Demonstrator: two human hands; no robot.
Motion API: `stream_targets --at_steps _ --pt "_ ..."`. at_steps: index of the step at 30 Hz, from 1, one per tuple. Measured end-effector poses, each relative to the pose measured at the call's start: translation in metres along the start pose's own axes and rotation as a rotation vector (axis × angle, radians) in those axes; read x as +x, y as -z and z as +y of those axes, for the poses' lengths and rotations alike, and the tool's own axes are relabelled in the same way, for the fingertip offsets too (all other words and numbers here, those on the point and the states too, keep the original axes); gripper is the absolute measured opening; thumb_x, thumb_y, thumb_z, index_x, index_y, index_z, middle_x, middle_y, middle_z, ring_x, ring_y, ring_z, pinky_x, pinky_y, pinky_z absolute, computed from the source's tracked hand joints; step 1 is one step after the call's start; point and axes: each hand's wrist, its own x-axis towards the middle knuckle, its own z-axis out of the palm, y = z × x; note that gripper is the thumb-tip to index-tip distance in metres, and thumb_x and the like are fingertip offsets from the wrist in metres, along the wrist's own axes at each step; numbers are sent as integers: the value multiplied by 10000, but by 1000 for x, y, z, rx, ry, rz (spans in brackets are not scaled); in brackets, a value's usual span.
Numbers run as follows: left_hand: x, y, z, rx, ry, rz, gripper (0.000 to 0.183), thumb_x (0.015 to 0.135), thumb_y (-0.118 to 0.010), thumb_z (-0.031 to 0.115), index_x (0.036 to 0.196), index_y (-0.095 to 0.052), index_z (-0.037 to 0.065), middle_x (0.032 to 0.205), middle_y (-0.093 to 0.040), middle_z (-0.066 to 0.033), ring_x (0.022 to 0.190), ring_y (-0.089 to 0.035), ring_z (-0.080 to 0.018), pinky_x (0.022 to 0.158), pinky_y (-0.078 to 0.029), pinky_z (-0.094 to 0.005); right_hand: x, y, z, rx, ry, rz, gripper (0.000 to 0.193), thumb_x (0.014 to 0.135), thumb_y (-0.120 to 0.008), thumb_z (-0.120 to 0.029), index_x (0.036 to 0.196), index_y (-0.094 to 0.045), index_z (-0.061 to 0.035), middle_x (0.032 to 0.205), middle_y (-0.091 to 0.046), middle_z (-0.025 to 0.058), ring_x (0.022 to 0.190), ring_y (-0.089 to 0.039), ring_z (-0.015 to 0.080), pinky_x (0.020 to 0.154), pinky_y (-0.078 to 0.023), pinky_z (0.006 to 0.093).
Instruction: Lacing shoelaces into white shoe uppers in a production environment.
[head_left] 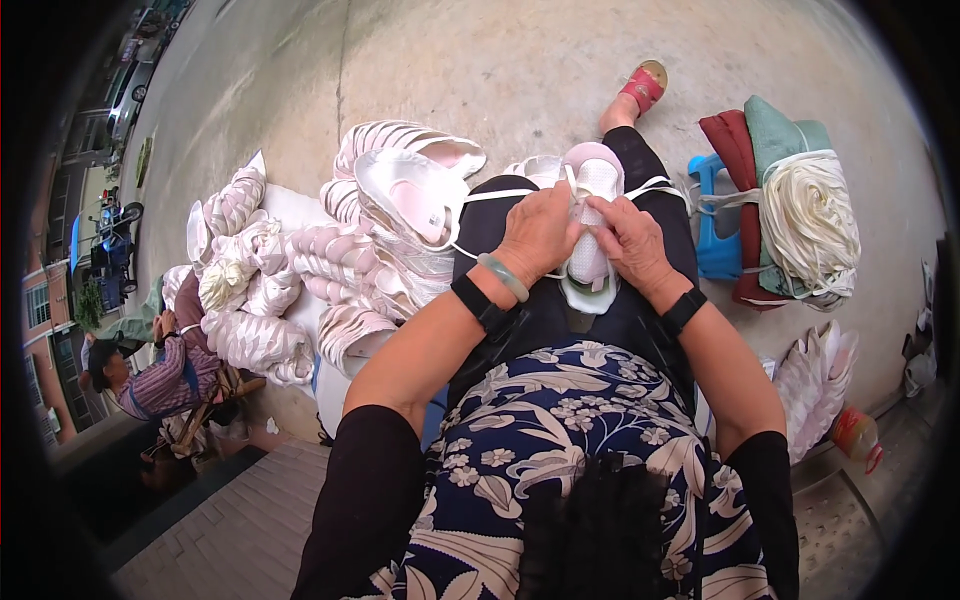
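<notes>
A pink and white shoe upper [590, 262] lies lengthwise over my lap, its rounded pink end pointing away from me. My left hand [543, 232] is closed at its left edge, thumb and fingers pinching a white shoelace [500, 195]. Opposite it, my right hand [632, 240] has its fingers bent and closed on the upper's right edge near the lace holes. The fingertips of both hands nearly meet over the middle. Lace runs out to either side across my thighs. What lies under the fingers is partly hidden.
Stacked pink and white shoe uppers [405, 190] and more bundles [255, 340] cover the left side. At right, a blue stool [715, 220] stands beside folded cloth [770, 125] with a hank of white laces [805, 225]. A bottle [856, 436] is lower right. Another person [165, 375] sits far left.
</notes>
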Motion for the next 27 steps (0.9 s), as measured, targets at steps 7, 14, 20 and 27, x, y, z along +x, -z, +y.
stream_targets --at_steps 7,14,20,27 --pt "-7 -9 15 219 -115 105 517 674 -609 124 1127 -431 -47 816 -566 -160 751 -581 -318 655 -482 -394 3 -2 -2 -11 40 13 367 739 -613 -134 1100 -551 -135 784 -539 97 686 -552 297 590 -418 389" --pt "-6 -9 19 274 -157 119 459 656 -611 101 1056 -425 -23 861 -540 -155 751 -580 -306 644 -488 -377 0 -2 -2 -25 46 32 385 741 -605 -123 1120 -538 -137 814 -554 89 717 -551 285 616 -402 377" --pt "-8 -19 20 356 -123 163 333 690 -580 114 977 -460 -3 821 -542 -135 758 -586 -279 600 -466 -384 0 -5 -4 -11 60 57 388 744 -592 -118 1127 -536 -147 831 -561 87 732 -552 286 627 -397 383" --pt "0 -22 15 506 -68 103 285 731 -533 111 970 -468 -31 722 -573 -146 673 -593 -291 566 -460 -400 2 -7 -11 -67 14 66 391 720 -595 -83 1104 -558 -146 763 -555 69 754 -557 250 703 -380 353"
